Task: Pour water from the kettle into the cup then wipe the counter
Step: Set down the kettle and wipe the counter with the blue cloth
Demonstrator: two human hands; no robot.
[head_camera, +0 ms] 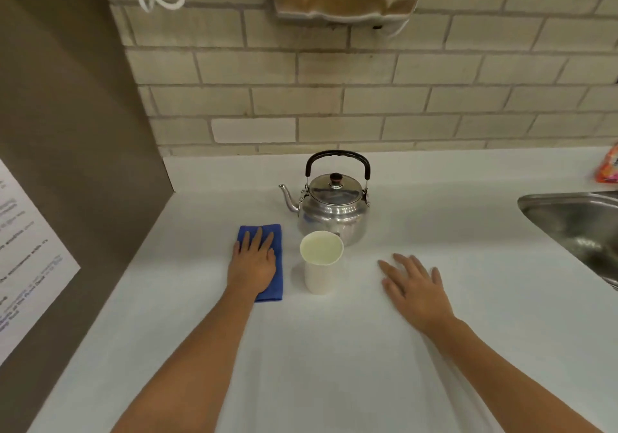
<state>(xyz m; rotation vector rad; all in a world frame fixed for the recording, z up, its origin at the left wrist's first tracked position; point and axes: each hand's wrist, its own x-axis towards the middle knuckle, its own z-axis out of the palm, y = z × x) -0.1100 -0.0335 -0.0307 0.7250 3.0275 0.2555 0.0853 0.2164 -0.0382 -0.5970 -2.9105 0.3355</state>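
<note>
A steel kettle with a black handle stands upright on the white counter, its spout pointing left. Just in front of it stands a white paper cup; whether it holds water is unclear. A folded blue cloth lies left of the cup. My left hand rests flat on the cloth with fingers spread. My right hand lies flat on the bare counter to the right of the cup, holding nothing.
A steel sink is set into the counter at the right. An orange packet sits at the far right by the brick wall. A brown panel with a paper notice borders the left side.
</note>
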